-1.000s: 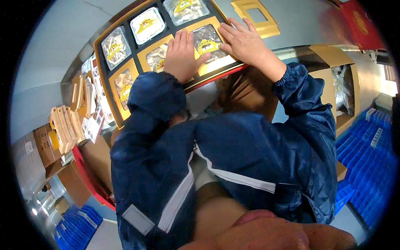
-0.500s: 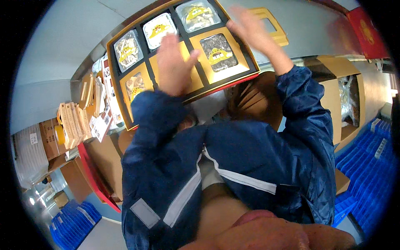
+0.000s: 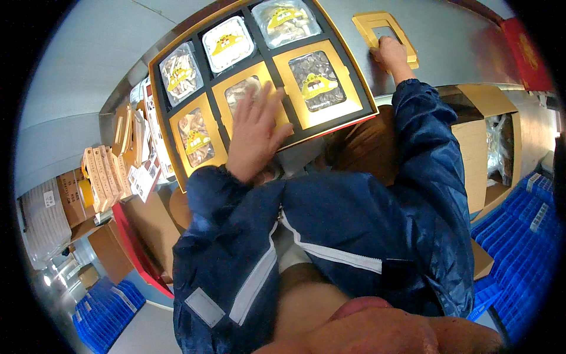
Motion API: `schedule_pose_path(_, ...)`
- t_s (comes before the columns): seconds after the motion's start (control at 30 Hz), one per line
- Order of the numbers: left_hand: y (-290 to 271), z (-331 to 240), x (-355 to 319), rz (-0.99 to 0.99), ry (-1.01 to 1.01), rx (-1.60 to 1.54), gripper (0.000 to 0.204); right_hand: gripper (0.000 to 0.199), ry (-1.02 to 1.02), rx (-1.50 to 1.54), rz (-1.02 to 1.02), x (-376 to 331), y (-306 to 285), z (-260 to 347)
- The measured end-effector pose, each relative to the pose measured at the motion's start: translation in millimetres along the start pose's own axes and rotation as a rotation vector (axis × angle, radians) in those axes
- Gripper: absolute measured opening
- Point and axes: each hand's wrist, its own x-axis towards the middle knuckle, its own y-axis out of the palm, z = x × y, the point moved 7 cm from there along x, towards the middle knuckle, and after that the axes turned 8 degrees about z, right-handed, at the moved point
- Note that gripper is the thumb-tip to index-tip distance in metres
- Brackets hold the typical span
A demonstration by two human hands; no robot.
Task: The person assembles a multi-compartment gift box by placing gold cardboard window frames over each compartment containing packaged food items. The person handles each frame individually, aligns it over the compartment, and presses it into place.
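Observation:
A large gift box (image 3: 369,105) with a black insert lies on the table, holding several clear packs of dried food. Gold cardboard window frames cover the packs in the near row; those in the far row, such as the white-filled pack (image 3: 229,44), have none. My left hand (image 3: 254,131) rests flat, fingers spread, on the middle near frame, partly hiding it. To the right of the box, my right hand (image 3: 394,58) has its fingers curled onto the near edge of a loose gold window frame (image 3: 364,23) lying on the table.
Left of the box are stacked gold card pieces (image 3: 100,177) and printed sheets (image 3: 144,177). An open cardboard carton (image 3: 471,159) stands at right, above blue plastic crates (image 3: 519,230). A red box (image 3: 525,53) sits at the far right.
My right hand has moved right from the box's corner to the loose gold frame and taken hold of it. My left hand has come nearer and lies flatter on the middle frame.

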Motion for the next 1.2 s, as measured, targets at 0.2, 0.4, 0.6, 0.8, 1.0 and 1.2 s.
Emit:
schedule_pose_path(0.2, 25, -11, 25, 0.158, 0.160, 0.069, 0.058, 0.040, -0.023, -0.113, 0.008, -8, -11, 15)
schedule_pose_path(0.4, 30, -11, 27, 0.168, 0.138, 0.107, 0.063, 0.037, 0.067, -0.060, -0.072, -8, -15, 8)
schedule_pose_path(0.6, 16, -10, 20, 0.039, 0.078, -0.127, 0.058, 0.036, 0.069, 0.102, -0.129, -20, -26, 5)
schedule_pose_path(0.8, 0, -14, 10, -0.121, 0.092, -0.287, 0.049, 0.031, 0.032, 0.437, 0.054, 12, 17, -42)
schedule_pose_path(1.0, 2, -12, 4, -0.147, 0.074, -0.278, 0.045, 0.045, 0.075, 0.066, 0.054, -27, -10, 7)
schedule_pose_path(1.2, 6, -11, 6, -0.162, 0.067, -0.273, 0.043, 0.042, 0.070, -0.019, 0.016, -21, -19, 15)
